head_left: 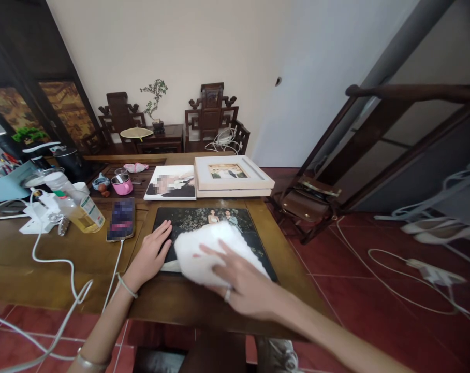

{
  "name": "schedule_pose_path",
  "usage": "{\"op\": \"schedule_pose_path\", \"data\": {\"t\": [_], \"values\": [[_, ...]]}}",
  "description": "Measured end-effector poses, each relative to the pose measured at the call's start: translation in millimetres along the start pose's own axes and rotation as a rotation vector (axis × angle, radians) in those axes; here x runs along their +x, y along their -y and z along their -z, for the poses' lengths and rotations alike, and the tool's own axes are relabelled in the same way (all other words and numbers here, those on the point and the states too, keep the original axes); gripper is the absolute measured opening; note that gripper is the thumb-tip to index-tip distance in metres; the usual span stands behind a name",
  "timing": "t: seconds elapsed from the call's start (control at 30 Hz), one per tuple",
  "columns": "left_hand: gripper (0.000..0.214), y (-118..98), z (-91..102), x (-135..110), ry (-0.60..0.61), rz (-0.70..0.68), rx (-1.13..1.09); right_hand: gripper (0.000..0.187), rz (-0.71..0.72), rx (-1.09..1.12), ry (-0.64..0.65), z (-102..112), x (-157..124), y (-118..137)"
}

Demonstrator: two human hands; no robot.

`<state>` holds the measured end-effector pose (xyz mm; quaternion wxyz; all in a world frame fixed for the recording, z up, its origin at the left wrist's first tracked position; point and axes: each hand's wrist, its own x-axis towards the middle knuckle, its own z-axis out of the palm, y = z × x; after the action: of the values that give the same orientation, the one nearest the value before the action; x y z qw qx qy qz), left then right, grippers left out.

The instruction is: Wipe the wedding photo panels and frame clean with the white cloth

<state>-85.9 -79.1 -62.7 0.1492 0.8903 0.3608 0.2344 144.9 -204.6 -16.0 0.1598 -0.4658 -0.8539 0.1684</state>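
Observation:
A dark wedding photo panel [254,233] lies flat on the wooden table, showing a couple in front of pale blossoms. My left hand [156,249] rests on its left edge, fingers stretched out and holding nothing. Over the middle of the panel is a fluffy white cloth [204,248], which covers much of the picture. My right hand [238,280], with a ring on one finger, presses and grips this cloth from above. It is slightly blurred.
Behind the panel lie another photo panel [171,184] and stacked framed photos [235,176]. To the left are a charging phone [121,220], a bottle of yellowish liquid [85,212], a pink cup [121,184] and white cables [72,269]. A wooden chair [316,202] stands right.

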Motion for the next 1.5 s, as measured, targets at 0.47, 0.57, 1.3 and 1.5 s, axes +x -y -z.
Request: {"op": "schedule_pose_path", "data": {"t": [0.47,0.57,1.3,1.5], "values": [[0.041,0,0.0,0,-0.021,0.007,-0.025,0.030,-0.097,-0.096,-0.099,-10,33,-20],[0.042,0,0.0,0,-0.001,0.016,-0.034,0.030,0.057,-0.016,0.000,-20,12,14],[0.042,2,1.1,-1,0.015,0.011,-0.055,0.031,0.088,-0.054,0.024,-19,24,16],[0.042,0,2.1,-1,-0.003,0.019,-0.045,0.026,0.057,-0.016,-0.046,-11,22,-4]]}}
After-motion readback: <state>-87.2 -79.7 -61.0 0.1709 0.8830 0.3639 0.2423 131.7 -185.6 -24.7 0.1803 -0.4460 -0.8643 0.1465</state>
